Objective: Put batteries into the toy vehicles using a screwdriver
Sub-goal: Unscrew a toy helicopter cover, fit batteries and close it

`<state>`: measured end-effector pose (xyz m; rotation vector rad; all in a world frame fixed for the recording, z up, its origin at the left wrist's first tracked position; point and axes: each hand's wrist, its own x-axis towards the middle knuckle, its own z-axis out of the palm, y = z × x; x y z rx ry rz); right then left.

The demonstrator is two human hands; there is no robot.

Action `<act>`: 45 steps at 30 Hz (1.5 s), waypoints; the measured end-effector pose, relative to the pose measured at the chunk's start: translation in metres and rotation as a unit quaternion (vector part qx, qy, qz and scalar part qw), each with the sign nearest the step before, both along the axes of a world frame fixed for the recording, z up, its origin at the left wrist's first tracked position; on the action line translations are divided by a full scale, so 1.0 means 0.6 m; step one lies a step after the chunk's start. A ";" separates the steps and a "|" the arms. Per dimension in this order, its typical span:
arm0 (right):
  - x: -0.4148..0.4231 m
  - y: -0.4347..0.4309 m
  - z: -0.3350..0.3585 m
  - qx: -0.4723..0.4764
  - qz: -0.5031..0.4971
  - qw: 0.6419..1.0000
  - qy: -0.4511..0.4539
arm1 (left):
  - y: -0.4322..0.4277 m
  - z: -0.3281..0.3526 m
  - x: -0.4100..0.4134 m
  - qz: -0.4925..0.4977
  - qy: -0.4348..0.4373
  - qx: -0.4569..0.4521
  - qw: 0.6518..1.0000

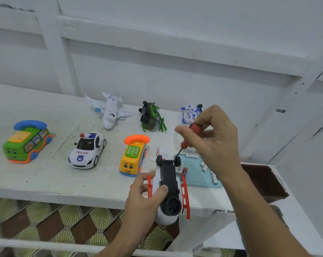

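Over the bench's (45, 179) front edge, the left hand (144, 197) grips an upturned white toy (169, 182), fingers (162, 189) curled round its body. The right hand (216, 138) pinches a red screwdriver (187, 140) in closed fingers, its tip down at the toy's far end by the wheels. Batteries (204, 166) lie on a blue tray (195, 178) near the front right corner.

Soft, cool, even light covers the white table (36, 180) — shadows on it are faint. Everything looks slightly soft, and behind the table the wall beams (175, 43) bow with wide-angle distortion.
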<state>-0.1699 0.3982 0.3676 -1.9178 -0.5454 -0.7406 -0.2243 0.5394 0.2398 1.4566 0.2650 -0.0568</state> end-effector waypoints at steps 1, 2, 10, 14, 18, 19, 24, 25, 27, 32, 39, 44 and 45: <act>0.003 0.001 0.000 -0.001 -0.017 1.000 0.009 | -0.001 0.000 0.001 0.001 0.002 0.000 1.000; 0.007 0.001 0.001 0.010 -0.028 0.999 0.030 | -0.001 0.000 0.003 0.003 0.004 -0.001 1.000; 0.060 -0.066 -0.026 0.245 -0.110 0.948 0.171 | 0.023 -0.003 0.001 0.049 -0.014 -0.008 0.999; 0.058 -0.057 -0.116 0.123 -0.149 0.940 0.282 | 0.033 0.004 -0.002 0.050 -0.039 0.005 0.998; 0.045 -0.001 -0.210 -0.015 -0.159 0.938 0.309 | 0.042 0.021 0.001 0.066 -0.076 0.018 0.995; 0.043 0.012 -0.226 -0.042 -0.157 0.942 0.292 | 0.046 0.025 0.002 0.072 -0.083 0.017 0.994; 0.037 0.043 -0.272 -0.157 -0.141 0.938 0.274 | 0.061 0.041 0.009 0.087 -0.100 0.012 0.991; 0.037 0.045 -0.277 -0.179 -0.143 0.934 0.275 | 0.062 0.041 0.011 0.088 -0.099 0.012 0.991; 0.038 0.047 -0.284 -0.218 -0.144 0.926 0.274 | 0.064 0.042 0.014 0.094 -0.095 0.009 0.991; 0.039 0.044 -0.279 -0.265 -0.139 0.905 0.302 | 0.061 0.044 0.022 0.093 -0.085 0.002 0.992; 0.051 0.007 -0.232 -0.127 -0.102 0.919 0.359 | 0.045 0.058 0.038 0.068 -0.093 0.002 0.993; 0.050 -0.022 -0.161 0.015 -0.092 0.948 0.305 | 0.029 0.063 0.059 0.063 -0.108 0.006 0.992; 0.046 -0.023 -0.141 0.052 -0.087 0.954 0.281 | 0.025 0.066 0.064 0.060 -0.109 0.008 0.992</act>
